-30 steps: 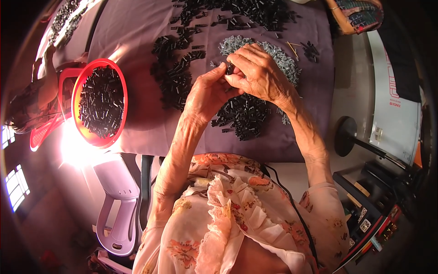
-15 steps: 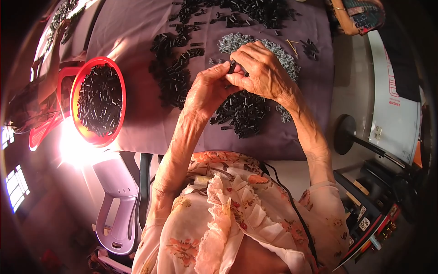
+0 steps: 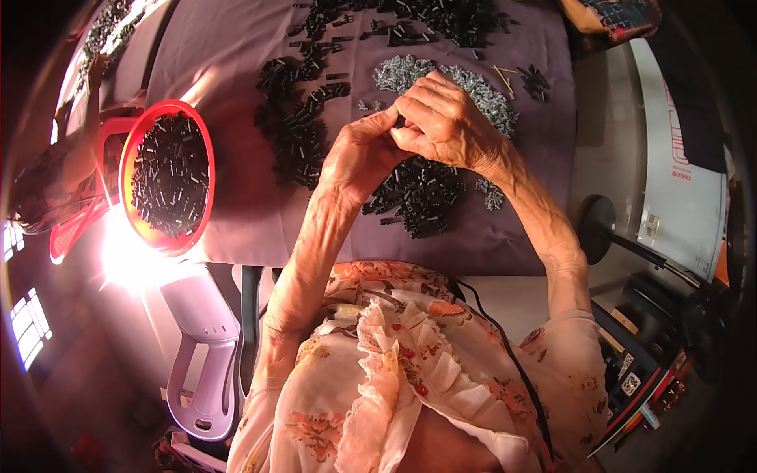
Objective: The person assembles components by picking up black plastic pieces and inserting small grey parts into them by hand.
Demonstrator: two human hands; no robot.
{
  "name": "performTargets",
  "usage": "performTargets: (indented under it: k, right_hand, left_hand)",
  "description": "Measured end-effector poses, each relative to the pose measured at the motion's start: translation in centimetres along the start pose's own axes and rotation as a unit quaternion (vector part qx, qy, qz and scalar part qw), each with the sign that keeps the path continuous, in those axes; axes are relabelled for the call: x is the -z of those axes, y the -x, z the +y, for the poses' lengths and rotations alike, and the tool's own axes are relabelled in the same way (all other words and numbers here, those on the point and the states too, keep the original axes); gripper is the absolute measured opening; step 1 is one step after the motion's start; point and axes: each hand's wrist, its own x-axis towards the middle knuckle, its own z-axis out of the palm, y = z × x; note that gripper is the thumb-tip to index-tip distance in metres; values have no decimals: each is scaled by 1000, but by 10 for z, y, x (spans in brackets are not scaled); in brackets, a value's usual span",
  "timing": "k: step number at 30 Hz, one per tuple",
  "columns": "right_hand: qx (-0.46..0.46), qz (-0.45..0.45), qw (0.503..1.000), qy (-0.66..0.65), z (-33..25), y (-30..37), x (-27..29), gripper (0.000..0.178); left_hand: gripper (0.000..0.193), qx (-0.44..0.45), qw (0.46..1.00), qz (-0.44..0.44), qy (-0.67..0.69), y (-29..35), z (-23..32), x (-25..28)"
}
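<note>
Over the cloth-covered table, my left hand (image 3: pixel 356 156) and my right hand (image 3: pixel 451 124) meet fingertip to fingertip. Pinched between them is a small black plastic piece (image 3: pixel 400 121), mostly covered by the fingers, so its exact kind cannot be made out. Just beyond my right hand spreads a heap of small grey translucent pieces (image 3: pixel 487 101). Under and in front of my wrists lies a pile of small black tube-like pieces (image 3: pixel 416 201). More black pieces (image 3: pixel 298 146) form a band left of my left hand.
A red plastic basket (image 3: pixel 211 162) full of black pieces stands left, beside a bright glare. Further black pieces (image 3: pixel 449 20) cover the table's far side. Two thin sticks (image 3: pixel 503 79) lie right of the grey heap. A lilac plastic chair (image 3: pixel 206 378) stands lower left. Another person's arm (image 3: pixel 582 17) shows top right.
My fingers have closed further over the black piece, so less of it shows. My right forearm and elbow have shifted slightly outward to the right.
</note>
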Motion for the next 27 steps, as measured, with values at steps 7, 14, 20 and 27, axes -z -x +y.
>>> performTargets:
  k: [7, 14, 20, 27]
  right_hand:
    - [-28, -64, 997, 12, -3, 6, 0, 24]
    - [-125, -62, 988, -63, 9, 7, -17, 23]
    - [-139, -38, 989, -28, 41, -5, -52, 6]
    - [-55, -64, 996, 10, 44, -34, -81, 6]
  left_hand:
    - [20, -13, 998, 13, -52, 5, -3, 11]
    - [19, -272, 890, 179, -320, 52, 49, 14]
    - [23, -406, 609, 416, -541, 108, 129, 42]
    - [19, -427, 467, 436, -640, 166, 180, 170]
